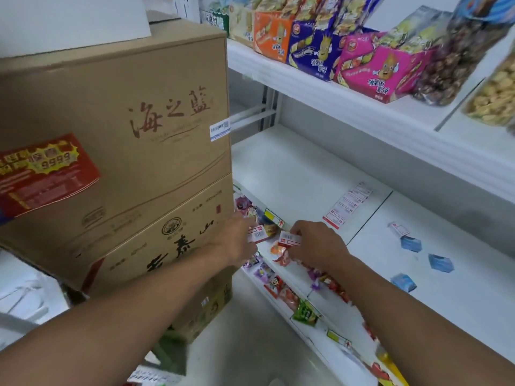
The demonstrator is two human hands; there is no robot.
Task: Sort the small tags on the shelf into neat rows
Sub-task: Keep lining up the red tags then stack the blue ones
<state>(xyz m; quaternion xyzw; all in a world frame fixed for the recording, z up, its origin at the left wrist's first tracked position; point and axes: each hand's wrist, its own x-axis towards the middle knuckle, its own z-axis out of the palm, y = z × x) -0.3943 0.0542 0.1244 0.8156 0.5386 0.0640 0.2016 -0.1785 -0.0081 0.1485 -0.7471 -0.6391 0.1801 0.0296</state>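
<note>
head view: left hand (pixel 238 238) pinches one price tag (pixel 257 234), right hand (pixel 315 246) pinches another (pixel 289 240), both at the shelf (pixel 292 168) front edge. best carry them to the tag row (pixel 348 204), edges aligned.

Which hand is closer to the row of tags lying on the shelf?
The right hand. It is just below and left of the row of tags in the picture, holding a tag. The left hand is farther left, by the cartons.
</note>
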